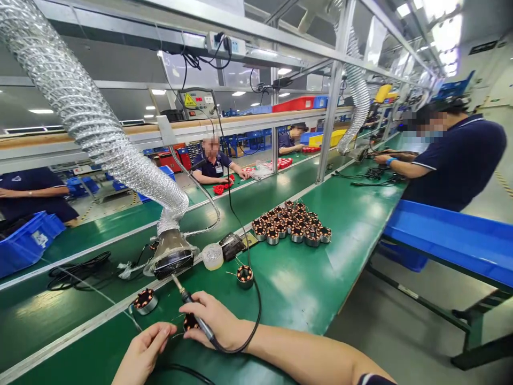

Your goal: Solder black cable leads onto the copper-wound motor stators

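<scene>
My right hand (pixel 224 323) grips a soldering iron (pixel 203 324) with a black cable, its tip angled up and away to the left. Partly hidden under that hand is a motor stator (pixel 189 321) with copper windings; the right fingers reach around its side. My left hand (pixel 147 347) pinches a thin wire end (pixel 176 335) just left of this stator. One more stator (pixel 146 303) sits on the green bench beyond my left hand. Another stator (pixel 245 277), with wire leads sticking out, stands beyond my right hand.
A fume extractor hood (pixel 174 261) on a silver duct (pixel 100 117) hangs ahead. Beside it stand a round translucent container (pixel 212 256) and a black block (pixel 232 246). Several stators (pixel 296 233) are grouped further right. A co-worker (pixel 460 155) works at right near a blue tray (pixel 449 230).
</scene>
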The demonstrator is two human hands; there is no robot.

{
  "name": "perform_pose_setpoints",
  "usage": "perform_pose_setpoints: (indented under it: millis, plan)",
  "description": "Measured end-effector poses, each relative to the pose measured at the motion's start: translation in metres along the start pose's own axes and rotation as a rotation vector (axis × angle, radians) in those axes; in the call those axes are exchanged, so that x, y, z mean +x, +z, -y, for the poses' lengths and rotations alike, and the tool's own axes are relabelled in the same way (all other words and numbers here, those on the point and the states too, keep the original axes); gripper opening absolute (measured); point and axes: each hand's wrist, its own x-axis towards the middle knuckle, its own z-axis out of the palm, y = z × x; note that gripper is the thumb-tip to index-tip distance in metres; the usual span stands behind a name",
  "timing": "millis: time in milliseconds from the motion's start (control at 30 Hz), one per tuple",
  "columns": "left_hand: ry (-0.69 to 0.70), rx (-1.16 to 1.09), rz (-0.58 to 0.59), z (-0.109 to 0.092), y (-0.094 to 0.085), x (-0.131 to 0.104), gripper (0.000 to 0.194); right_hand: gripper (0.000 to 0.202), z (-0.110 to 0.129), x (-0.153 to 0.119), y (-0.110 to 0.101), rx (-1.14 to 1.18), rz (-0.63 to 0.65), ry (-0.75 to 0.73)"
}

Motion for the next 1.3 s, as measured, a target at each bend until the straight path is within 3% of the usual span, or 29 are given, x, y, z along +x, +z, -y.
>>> perform_pose_setpoints:
  millis: [233, 500, 633, 800, 933, 1033, 1133, 1233, 1300]
  plan:
    - [0.024, 0.072, 0.041, -0.020, 0.018, -0.007, 0.064, 0.048, 0.003, 0.003, -0.005, 0.138, 0.037, 0.072]
    - [0.188, 0.193, -0.171, -0.003, 0.002, 0.003, 0.051, 0.048, 0.007, 0.006, -0.008, 0.206, 0.053, 0.050]
    - [0.193, 0.225, -0.080, 0.000, 0.000, 0.003, 0.041, 0.048, 0.005, 0.007, -0.010, 0.201, 0.071, 0.052]
    - [-0.011, -0.112, 0.025, -0.002, 0.007, 0.005, 0.049, 0.050, 0.004, 0.010, -0.011, 0.229, 0.096, 0.039]
    - [-0.082, -0.271, 0.032, -0.006, 0.016, 0.009, 0.053, 0.050, 0.007, 0.012, -0.014, 0.249, 0.106, 0.031]
    - [-0.083, -0.229, 0.027, -0.012, 0.015, 0.003, 0.057, 0.049, 0.007, 0.012, -0.015, 0.246, 0.110, 0.035]
    - [-0.021, -0.018, 0.009, -0.018, 0.007, -0.008, 0.058, 0.049, 0.005, 0.011, -0.013, 0.237, 0.108, 0.040]
    - [0.017, 0.184, 0.127, -0.022, 0.000, -0.016, 0.053, 0.049, 0.004, 0.010, -0.012, 0.244, 0.107, 0.032]
    - [-0.014, 0.170, 0.230, -0.021, -0.002, -0.018, 0.050, 0.049, 0.004, 0.010, -0.012, 0.248, 0.105, 0.026]
